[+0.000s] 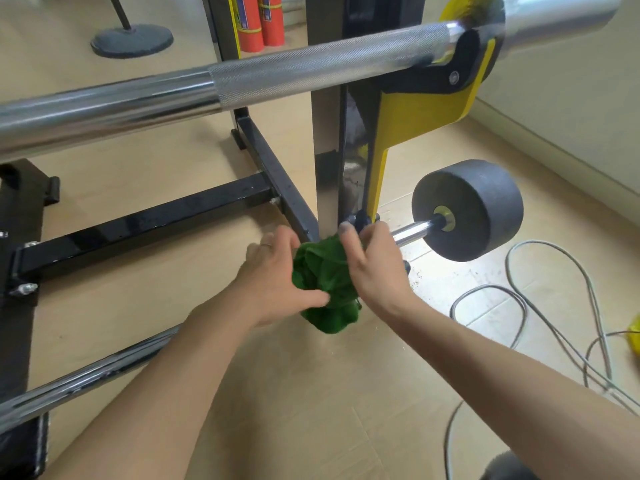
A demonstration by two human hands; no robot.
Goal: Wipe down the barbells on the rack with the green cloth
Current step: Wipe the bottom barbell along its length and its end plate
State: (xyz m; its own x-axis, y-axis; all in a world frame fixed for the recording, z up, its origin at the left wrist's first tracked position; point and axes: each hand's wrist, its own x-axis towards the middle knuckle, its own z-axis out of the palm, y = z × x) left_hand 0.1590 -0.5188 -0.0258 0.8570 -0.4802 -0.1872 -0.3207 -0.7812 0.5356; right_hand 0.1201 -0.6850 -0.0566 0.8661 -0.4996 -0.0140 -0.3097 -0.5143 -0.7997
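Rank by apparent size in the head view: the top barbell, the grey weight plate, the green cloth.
1. top barbell, though nearness to the camera inflates it
2. grey weight plate
3. green cloth, partly hidden by both hands

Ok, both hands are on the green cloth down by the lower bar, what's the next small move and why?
Probably close the bunched green cloth around the lower barbell and slide it toward the grey weight. The left hand and right hand both grip the cloth right beside the bar's exposed chrome, so that stretch is nearest to wipe.
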